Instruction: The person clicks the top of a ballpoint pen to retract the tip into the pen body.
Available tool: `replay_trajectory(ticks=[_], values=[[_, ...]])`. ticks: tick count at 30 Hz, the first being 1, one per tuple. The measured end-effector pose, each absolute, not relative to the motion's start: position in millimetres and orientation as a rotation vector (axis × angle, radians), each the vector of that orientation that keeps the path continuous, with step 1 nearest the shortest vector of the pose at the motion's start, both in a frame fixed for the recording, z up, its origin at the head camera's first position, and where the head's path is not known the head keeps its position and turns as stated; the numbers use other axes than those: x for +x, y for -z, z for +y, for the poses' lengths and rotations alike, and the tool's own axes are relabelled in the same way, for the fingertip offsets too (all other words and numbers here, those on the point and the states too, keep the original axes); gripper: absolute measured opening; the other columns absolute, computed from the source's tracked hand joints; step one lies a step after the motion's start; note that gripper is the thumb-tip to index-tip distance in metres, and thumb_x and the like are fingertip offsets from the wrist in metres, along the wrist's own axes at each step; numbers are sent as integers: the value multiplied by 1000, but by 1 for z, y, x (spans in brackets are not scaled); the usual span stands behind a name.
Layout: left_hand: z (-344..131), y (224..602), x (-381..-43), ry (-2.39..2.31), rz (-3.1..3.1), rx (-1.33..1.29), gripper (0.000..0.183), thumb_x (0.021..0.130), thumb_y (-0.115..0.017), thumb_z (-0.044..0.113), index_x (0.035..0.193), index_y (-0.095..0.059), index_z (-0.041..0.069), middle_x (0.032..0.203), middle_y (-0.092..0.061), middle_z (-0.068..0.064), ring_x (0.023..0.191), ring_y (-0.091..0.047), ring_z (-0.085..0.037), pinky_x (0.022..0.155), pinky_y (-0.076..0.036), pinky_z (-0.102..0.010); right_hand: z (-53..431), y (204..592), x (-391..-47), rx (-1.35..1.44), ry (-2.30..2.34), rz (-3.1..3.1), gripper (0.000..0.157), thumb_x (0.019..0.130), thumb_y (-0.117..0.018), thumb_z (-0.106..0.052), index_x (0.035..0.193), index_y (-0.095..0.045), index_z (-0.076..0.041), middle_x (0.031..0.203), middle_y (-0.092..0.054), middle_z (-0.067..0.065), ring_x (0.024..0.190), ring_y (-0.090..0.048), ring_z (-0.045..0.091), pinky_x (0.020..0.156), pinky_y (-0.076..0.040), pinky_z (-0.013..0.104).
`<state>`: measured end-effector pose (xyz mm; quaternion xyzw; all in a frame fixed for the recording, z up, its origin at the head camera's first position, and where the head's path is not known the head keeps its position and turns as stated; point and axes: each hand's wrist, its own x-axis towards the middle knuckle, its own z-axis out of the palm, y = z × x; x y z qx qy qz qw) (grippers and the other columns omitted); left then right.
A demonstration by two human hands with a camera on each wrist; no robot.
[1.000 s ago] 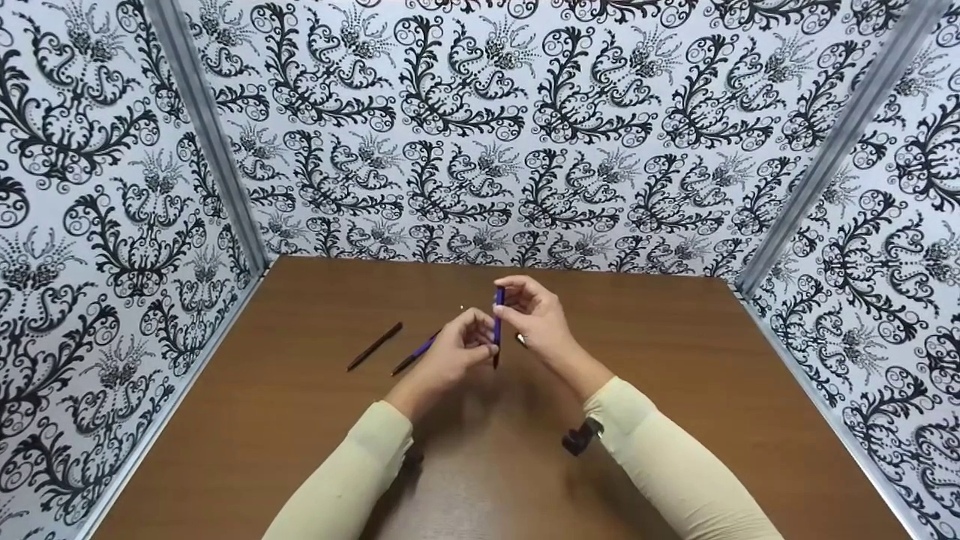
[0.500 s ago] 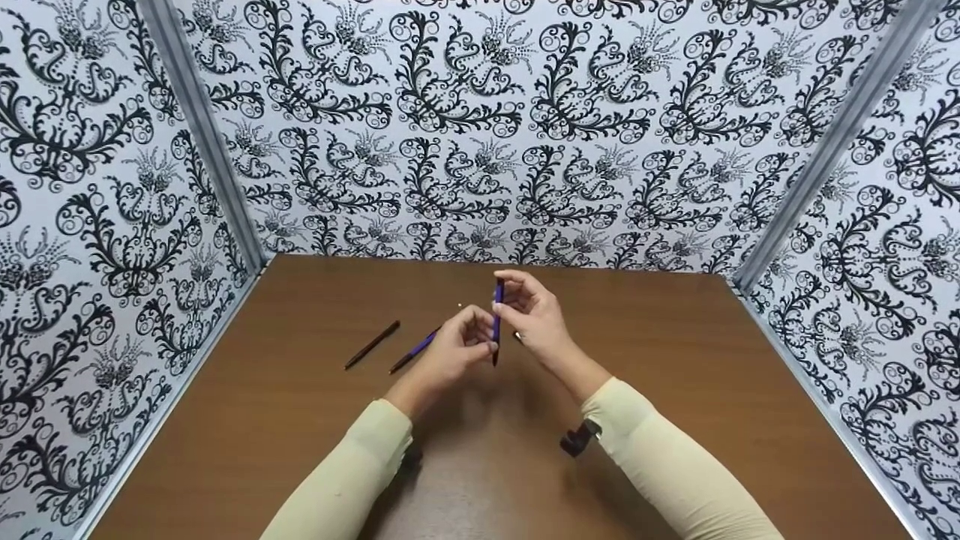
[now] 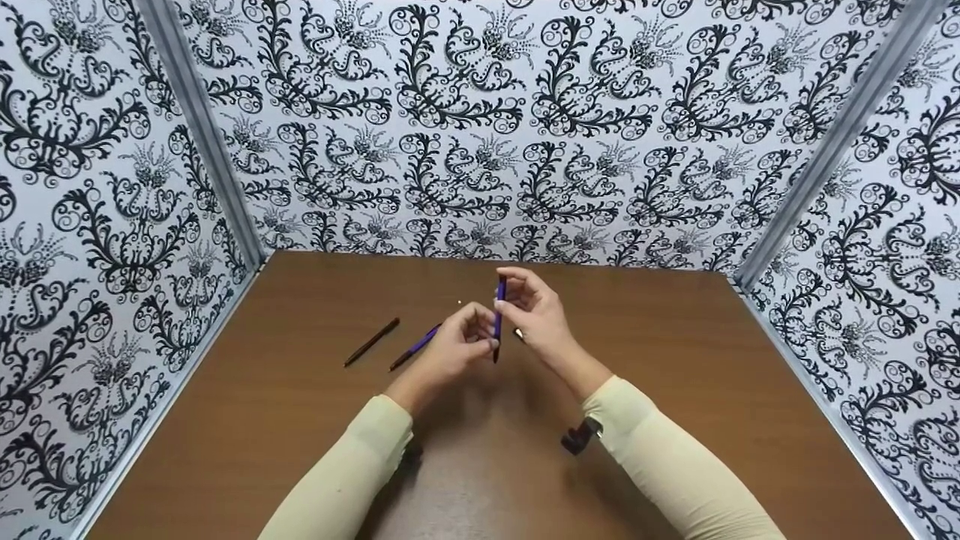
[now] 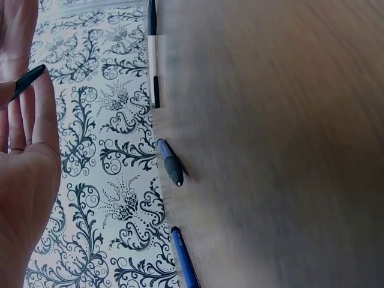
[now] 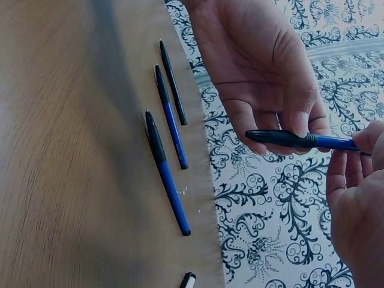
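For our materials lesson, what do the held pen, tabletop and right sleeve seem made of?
Held pen: probably plastic, with faintly shiny dark and blue parts.
Tabletop: wood or wood-look laminate, slightly glossy; grain and pale sheen show.
Right sleeve: matte fabric, by its soft folds; fibre unclear.

A blue plastic pen [image 5: 333, 143] with a black tapered grip is pinched at that grip by the left hand [image 5: 264, 72] and at its blue end by the right hand [image 5: 363, 204]. Beside the left hand, two blue pens with black grips [image 5: 170, 183] and one slender black pen [image 5: 173, 82] are laid on a brown wood-grained table [image 5: 66, 156], the black pen nearest that hand.
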<state>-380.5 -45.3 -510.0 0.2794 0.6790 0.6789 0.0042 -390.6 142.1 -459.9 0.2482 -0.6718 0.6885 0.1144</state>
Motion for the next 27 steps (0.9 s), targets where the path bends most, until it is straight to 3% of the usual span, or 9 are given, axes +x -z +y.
replay_trajectory(ticks=[4,11,16,21,27], values=[[-46,509,-380,-2118,2127,866,29,94,-68,-14,120,-62,-4,106,-64,-10,98,-66,-23,81,-61,-31,142,459,-390,740,-2012,-1962,51,93,-74,18,141,-66,3,107,-74,13,103,-69,37,93,-60,33],[-50,507,-382,-2068,2189,854,29,93,-66,-13,120,-63,-4,104,-64,-9,96,-64,-23,81,-57,-29,144,461,-393,765,-1972,-1960,52,93,-76,16,142,-64,5,108,-70,28,97,-71,22,93,-59,32],[-54,503,-384,-2063,2216,827,30,91,-66,-10,120,-63,-4,104,-65,-9,96,-64,-22,80,-56,-28,147,463,-394,723,-1936,-2007,58,92,-79,13,146,-62,2,111,-72,19,100,-72,28,91,-60,32],[-58,502,-383,-2068,2197,770,32,91,-64,-12,121,-63,-2,104,-63,-9,95,-63,-21,77,-57,-28,151,466,-395,690,-1912,-2052,56,93,-79,12,145,-62,3,115,-72,25,106,-72,41,92,-60,32],[-62,505,-382,-2062,2212,777,32,91,-64,-12,121,-63,-2,104,-64,-10,94,-63,-22,73,-56,-28,156,470,-394,676,-1846,-2125,51,95,-80,8,143,-65,1,114,-73,17,106,-73,33,96,-59,32]])
